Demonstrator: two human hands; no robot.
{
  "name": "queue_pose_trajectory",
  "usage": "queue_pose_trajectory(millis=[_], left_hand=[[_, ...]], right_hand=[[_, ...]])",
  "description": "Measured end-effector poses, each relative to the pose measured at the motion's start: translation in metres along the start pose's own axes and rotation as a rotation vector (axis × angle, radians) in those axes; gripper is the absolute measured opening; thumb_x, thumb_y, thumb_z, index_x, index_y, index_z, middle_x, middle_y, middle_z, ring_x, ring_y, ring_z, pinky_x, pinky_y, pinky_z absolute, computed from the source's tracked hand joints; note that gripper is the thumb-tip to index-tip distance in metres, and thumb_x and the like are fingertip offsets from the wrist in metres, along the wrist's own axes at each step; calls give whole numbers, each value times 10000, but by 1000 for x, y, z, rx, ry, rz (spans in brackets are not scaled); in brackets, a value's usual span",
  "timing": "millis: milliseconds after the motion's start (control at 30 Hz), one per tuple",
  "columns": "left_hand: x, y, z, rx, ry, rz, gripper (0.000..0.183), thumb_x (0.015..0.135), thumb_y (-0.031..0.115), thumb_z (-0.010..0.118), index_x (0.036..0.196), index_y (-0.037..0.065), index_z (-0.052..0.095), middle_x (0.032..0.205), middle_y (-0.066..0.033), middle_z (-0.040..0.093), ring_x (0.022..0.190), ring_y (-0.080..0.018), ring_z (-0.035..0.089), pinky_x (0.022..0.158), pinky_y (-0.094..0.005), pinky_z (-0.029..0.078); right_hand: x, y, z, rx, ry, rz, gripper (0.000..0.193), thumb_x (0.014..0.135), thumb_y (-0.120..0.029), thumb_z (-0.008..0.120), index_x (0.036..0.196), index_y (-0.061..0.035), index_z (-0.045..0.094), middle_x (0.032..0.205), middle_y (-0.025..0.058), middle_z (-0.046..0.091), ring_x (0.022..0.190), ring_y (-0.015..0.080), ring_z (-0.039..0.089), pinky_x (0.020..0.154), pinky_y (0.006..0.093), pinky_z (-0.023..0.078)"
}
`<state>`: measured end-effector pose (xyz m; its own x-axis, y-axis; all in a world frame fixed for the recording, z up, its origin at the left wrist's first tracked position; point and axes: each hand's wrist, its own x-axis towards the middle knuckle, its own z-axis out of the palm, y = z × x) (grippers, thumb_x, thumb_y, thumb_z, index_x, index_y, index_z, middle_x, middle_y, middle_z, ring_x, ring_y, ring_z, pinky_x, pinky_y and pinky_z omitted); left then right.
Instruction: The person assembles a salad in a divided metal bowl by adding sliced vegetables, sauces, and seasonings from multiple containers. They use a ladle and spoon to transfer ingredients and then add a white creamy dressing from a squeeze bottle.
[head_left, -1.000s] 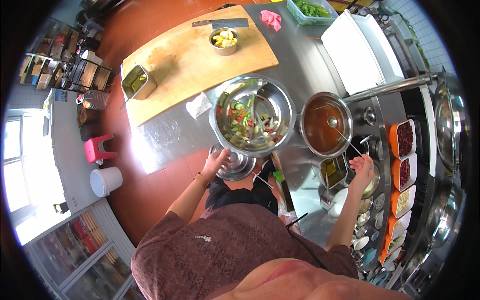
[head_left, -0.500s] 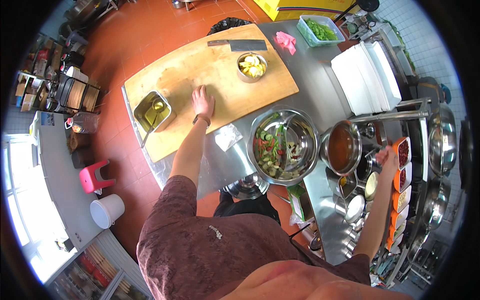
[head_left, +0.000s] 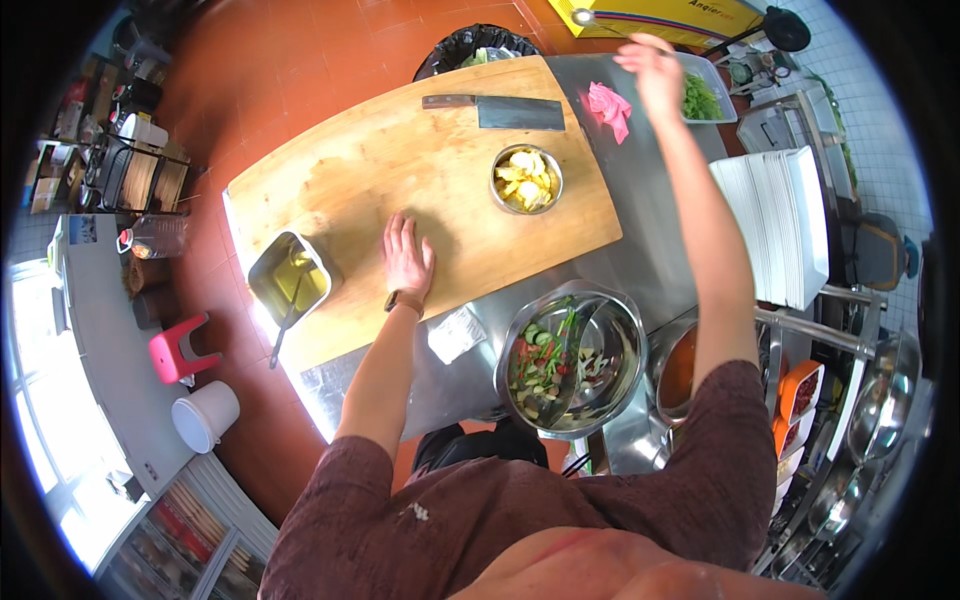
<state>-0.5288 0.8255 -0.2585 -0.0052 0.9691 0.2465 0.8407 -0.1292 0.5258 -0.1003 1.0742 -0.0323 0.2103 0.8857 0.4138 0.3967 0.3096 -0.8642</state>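
My left hand (head_left: 408, 262) lies flat on the wooden cutting board (head_left: 330, 180), fingers stretched out, holding nothing. Beside it stands a square metal pot (head_left: 264, 285) of yellowish oil with a ladle (head_left: 288, 318) leaning in it. My right hand (head_left: 654, 80) is raised beyond the board's far right corner, slightly blurred, its fingers closed on the handle of a small metal spoon (head_left: 584, 17) that points to the left. Below that hand a pink cloth (head_left: 609, 112) and a clear tub of green leaves (head_left: 703, 97) rest on the steel table. A metal bowl of yellow-white pieces (head_left: 526, 180) and a cleaver (head_left: 520, 113) lie on the board.
A large steel bowl (head_left: 507, 385) with cut vegetables stands near me, next to a pot of brown liquid (head_left: 680, 372). White trays (head_left: 775, 230) are stacked at the right, above orange seasoning containers (head_left: 800, 390). A black-lined bin (head_left: 450, 55) stands behind the board.
My right hand has swung from the seasoning containers at the right to the far side of the table, with the spoon. My left hand stays flat on the board. The view has shifted slightly.
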Motion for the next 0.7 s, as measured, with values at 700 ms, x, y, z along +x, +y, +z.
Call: queue_pose_trajectory(millis=[700], left_hand=[[9,8,-4,61,12,-11,496,940,201,608,1413,66,539,1497,-141,524,1437,-359,448,1182,-503,364]], right_hand=[[62,110,156,-534,-42,-638,131,1026,-178,592,1154,-150,608,1060,84,717,949,362,707,781,478,584]])
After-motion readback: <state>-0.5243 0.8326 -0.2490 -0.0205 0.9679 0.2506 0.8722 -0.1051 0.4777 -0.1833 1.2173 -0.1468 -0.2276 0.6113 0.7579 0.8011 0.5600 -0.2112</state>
